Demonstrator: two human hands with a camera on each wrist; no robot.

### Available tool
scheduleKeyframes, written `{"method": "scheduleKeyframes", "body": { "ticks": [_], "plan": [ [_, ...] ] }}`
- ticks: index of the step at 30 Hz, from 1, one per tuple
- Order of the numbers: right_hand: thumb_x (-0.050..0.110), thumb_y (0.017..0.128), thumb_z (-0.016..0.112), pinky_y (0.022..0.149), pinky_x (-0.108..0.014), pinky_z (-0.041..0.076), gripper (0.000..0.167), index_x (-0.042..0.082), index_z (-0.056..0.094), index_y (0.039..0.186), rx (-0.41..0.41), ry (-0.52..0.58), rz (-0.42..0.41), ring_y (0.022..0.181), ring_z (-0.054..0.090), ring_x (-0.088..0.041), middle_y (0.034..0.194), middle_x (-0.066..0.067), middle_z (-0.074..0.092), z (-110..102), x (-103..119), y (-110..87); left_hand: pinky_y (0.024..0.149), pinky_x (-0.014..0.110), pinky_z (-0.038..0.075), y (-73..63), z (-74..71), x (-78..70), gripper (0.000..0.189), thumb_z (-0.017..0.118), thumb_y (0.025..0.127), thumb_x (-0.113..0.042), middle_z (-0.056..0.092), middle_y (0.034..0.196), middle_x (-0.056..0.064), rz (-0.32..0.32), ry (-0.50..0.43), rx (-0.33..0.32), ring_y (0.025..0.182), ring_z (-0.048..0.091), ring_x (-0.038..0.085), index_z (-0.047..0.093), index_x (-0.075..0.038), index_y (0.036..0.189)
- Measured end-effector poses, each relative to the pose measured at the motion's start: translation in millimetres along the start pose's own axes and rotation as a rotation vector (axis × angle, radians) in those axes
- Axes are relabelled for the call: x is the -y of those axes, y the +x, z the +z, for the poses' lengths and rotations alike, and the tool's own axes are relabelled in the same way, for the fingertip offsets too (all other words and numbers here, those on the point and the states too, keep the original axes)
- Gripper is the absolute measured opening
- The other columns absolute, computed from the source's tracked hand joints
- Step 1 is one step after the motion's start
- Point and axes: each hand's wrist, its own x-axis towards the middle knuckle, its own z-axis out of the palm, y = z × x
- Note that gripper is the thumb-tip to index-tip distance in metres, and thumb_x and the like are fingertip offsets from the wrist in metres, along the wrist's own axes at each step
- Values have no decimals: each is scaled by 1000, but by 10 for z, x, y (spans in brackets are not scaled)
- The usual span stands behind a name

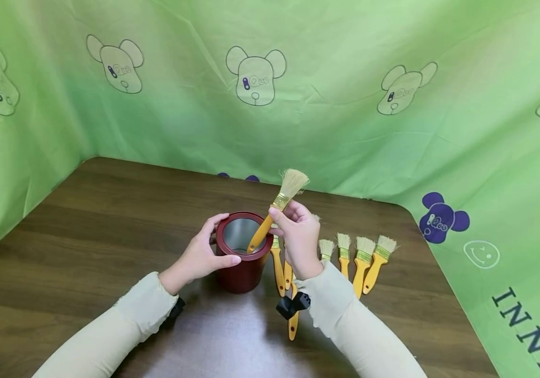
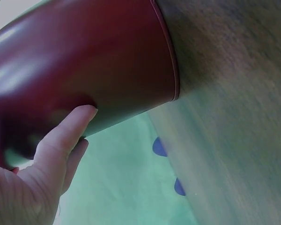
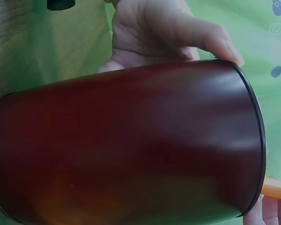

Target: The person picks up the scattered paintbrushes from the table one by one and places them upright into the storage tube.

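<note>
A dark red round bucket (image 1: 239, 278) with a grey inside stands upright on the table. My left hand (image 1: 199, 255) grips it at the left, thumb on the near rim and fingers round the far side; the left wrist view shows fingers (image 2: 68, 131) against its wall. Above the right part of the mouth, my right hand (image 1: 302, 236) pinches a paintbrush (image 1: 261, 231) with pale bristles and a yellow handle. The brush tilts, bristles up, its handle end inside the mouth. In the right wrist view the bucket hides most of the brush; only an orange-yellow bit of handle (image 3: 274, 188) shows.
Several similar paintbrushes (image 1: 362, 260) lie on the brown wooden table (image 1: 123, 226) right of the bucket, some partly under my right hand and sleeve. A green printed cloth (image 1: 180, 121) hangs behind the table and along its sides.
</note>
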Motion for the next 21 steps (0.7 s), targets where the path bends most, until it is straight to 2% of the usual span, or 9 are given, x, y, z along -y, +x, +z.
{"method": "scheduleKeyframes", "body": {
  "ticks": [6, 9, 14, 18, 21],
  "plan": [
    [-11, 82, 67, 53, -23, 53, 17, -6, 60, 97, -8, 0, -10, 64, 61, -8, 76, -3, 60, -14, -29, -16, 93, 49, 44, 0, 1, 11, 84, 79, 73, -14, 51, 126, 20, 7, -3, 0, 111, 54, 36, 33, -5, 143],
    [-13, 79, 68, 53, -21, 52, 20, -3, 57, 92, -15, -12, -18, 61, 60, -7, 74, -2, 58, -4, -37, -32, 93, 49, 44, 4, 0, 13, 84, 80, 73, -14, 51, 126, 19, 11, -2, -1, 111, 54, 35, 33, -5, 143],
    [-13, 77, 69, 55, -19, 50, 24, -7, 59, 99, -9, -42, -58, 63, 58, -7, 75, -1, 57, 5, -60, -56, 93, 48, 44, 7, -1, 13, 84, 80, 73, -14, 51, 126, 18, 24, 2, -4, 111, 55, 35, 34, -5, 142],
    [-11, 79, 68, 56, -19, 49, 24, -2, 61, 100, -19, -30, -81, 67, 57, -7, 78, 0, 58, -39, -66, -72, 93, 48, 43, 4, 3, 16, 83, 80, 72, -12, 52, 125, 19, 36, -3, -10, 110, 55, 35, 34, -4, 142],
    [-8, 82, 66, 57, -19, 50, 22, 3, 60, 100, -55, -7, -84, 69, 57, -7, 81, 0, 57, -164, -53, -53, 93, 48, 43, -1, 11, 24, 83, 80, 72, -12, 52, 125, 18, 34, -3, -13, 110, 56, 35, 35, -5, 142]
  ]
}}
